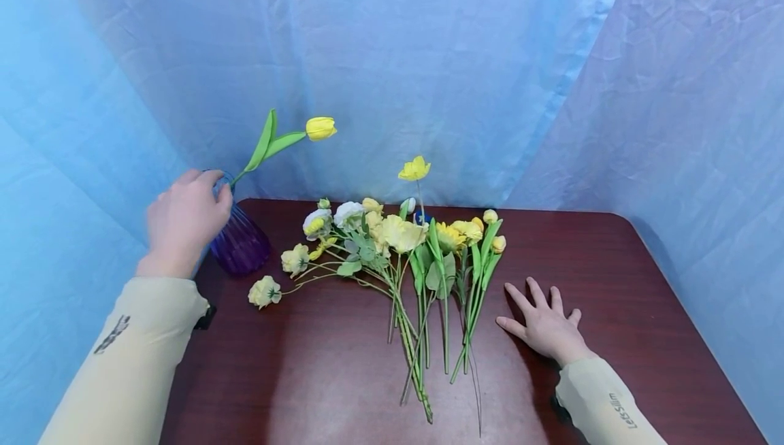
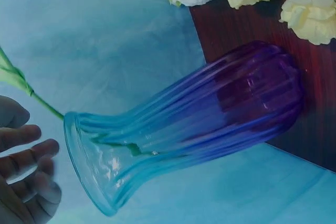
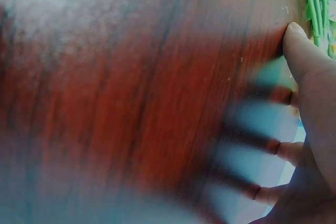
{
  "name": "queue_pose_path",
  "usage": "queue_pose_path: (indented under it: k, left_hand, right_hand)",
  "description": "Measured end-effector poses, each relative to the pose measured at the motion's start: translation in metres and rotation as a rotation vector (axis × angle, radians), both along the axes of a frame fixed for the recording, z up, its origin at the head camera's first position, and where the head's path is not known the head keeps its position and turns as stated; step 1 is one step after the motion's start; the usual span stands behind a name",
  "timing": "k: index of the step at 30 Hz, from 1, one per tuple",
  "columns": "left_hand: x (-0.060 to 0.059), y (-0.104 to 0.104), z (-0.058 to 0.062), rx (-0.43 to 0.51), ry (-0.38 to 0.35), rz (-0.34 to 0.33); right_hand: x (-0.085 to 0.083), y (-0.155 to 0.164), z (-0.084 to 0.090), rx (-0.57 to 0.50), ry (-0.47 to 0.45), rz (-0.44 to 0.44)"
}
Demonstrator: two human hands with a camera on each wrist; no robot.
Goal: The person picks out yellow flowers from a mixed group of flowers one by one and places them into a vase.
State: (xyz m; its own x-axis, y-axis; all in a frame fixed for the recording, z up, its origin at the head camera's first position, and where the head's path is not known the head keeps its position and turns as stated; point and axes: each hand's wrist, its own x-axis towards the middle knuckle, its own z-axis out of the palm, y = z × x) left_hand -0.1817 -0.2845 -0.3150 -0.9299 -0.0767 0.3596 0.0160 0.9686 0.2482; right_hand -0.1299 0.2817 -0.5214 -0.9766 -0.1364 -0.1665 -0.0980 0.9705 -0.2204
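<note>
We counted one ribbed glass vase (image 1: pixel 240 244), just by the left hand (image 1: pixel 186 217), with one yellow tulip (image 1: pixel 320 128) standing in it. One loose heap of yellow and white flowers (image 1: pixel 392 248) lay beside the right hand (image 1: pixel 545 326); its stems overlapped too much to count.

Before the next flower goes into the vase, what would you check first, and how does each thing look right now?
1. Vase upright on the table: ok, it stands near the left edge.
2. Tulip seated in the vase: ok, its stem enters the mouth and it leans right.
3. Left hand steadying the vase: cannot tell, it is at the rim but contact is unclear.
4. Right hand free: ok, flat on the table, fingers spread, holding nothing.
5. Flowers within reach: ok, the bunch lies just left of the right hand.
</note>
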Motion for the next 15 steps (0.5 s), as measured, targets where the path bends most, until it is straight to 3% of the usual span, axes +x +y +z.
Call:
queue_pose_path:
  k: [3,8,15]
  left_hand:
    - [-0.007,0.008,0.001,-0.006,0.02,-0.026]
    - [-0.024,0.017,0.004,0.023,-0.023,-0.05]
    - [-0.038,0.013,0.002,0.042,-0.017,-0.071]
  right_hand:
    - [0.001,0.001,0.001,0.0,-0.002,-0.002]
    - [0.002,0.001,0.003,0.0,0.001,-0.001]
    - [0.003,-0.001,0.006,-0.004,-0.005,0.001]
